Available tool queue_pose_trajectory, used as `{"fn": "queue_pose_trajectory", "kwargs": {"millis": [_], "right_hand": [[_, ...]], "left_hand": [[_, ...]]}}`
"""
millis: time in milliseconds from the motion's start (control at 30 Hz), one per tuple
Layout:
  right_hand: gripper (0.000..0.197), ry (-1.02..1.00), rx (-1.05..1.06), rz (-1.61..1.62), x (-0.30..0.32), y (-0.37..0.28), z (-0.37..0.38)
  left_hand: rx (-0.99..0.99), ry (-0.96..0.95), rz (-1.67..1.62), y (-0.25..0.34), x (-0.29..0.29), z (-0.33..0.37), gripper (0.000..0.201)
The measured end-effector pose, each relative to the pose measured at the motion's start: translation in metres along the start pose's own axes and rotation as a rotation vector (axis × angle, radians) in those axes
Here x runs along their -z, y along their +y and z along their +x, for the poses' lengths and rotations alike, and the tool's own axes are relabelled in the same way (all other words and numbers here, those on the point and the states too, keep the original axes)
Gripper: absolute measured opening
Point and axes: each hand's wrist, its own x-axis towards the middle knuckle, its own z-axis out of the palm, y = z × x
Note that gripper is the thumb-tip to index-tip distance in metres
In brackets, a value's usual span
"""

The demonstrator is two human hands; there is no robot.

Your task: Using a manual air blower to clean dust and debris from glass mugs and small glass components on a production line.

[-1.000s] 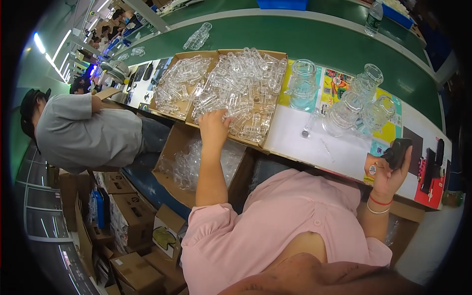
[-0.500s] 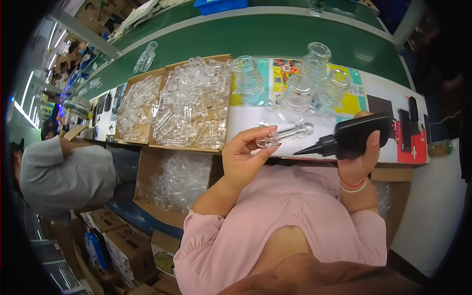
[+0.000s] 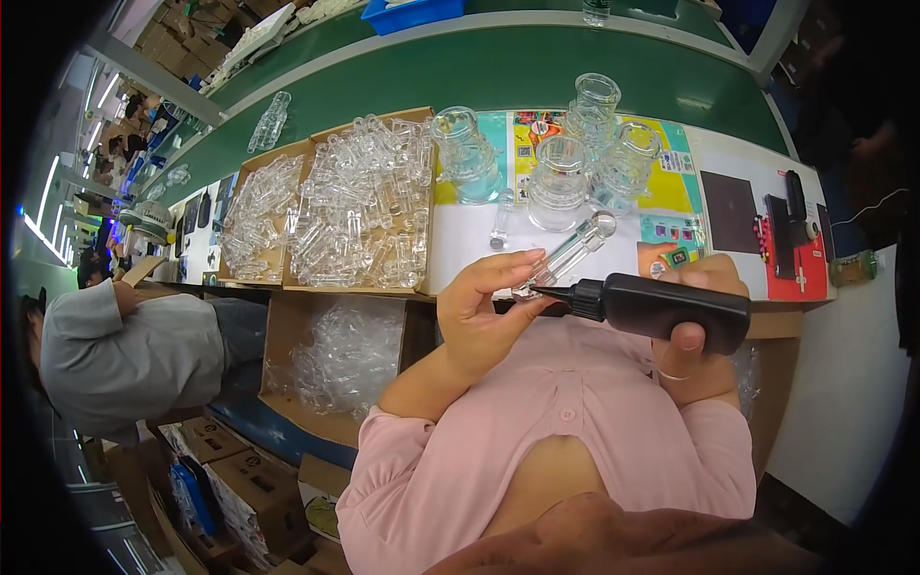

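Observation:
My left hand point(image 3: 489, 307) holds a clear glass tube point(image 3: 567, 252) by its near end, the tube slanting up to the right over the white table point(image 3: 460, 244). My right hand point(image 3: 695, 321) grips a black squeeze bottle point(image 3: 661, 309) lying sideways. The bottle's pointed nozzle touches the near end of the tube, right at my left fingertips. Both hands are close in front of my chest in a pink shirt.
Cardboard trays point(image 3: 359, 206) heaped with clear glass tubes lie at the left. Several glass jars point(image 3: 594, 144) stand on a colourful sheet behind my hands. A box of clear bags point(image 3: 350, 350) sits below the table. A person in grey point(image 3: 115, 355) sits at my left.
My left hand left the tray with a glass tube and came toward my chest. My right hand brought the black bottle in, and its nozzle now touches the tube's end.

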Motion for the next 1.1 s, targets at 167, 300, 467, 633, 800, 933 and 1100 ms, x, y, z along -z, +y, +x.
{"fn": "queue_pose_trajectory", "kwargs": {"millis": [167,300,467,633,800,933,1100], "right_hand": [[0.037,-0.056,0.076,0.028,0.004,-0.008,-0.005],[0.039,-0.081,0.116,-0.006,0.003,-0.01,-0.002],[0.038,-0.033,0.034,0.025,0.003,-0.008,0.004],[0.034,0.091,-0.156,0.184,-0.002,-0.008,0.004],[0.035,-0.023,-0.063,0.072,0.011,-0.013,0.012],[0.037,-0.19,0.101,-0.019,0.018,-0.021,0.015],[0.045,-0.319,0.315,0.068,0.017,-0.023,0.011]], "left_hand": [[-0.019,0.0,-0.009,0.0,0.0,-0.002,0.041],[-0.021,0.007,0.002,0.0,0.0,-0.002,0.041],[-0.045,-0.012,0.051,0.002,0.002,-0.003,0.04],[-0.052,-0.04,0.101,0.005,0.004,-0.003,0.038],[-0.155,-0.081,0.32,0.009,0.007,0.001,0.039],[-0.202,-0.085,0.392,0.011,0.007,0.004,0.039],[-0.166,-0.098,0.381,0.013,0.005,0.007,0.037]]}}
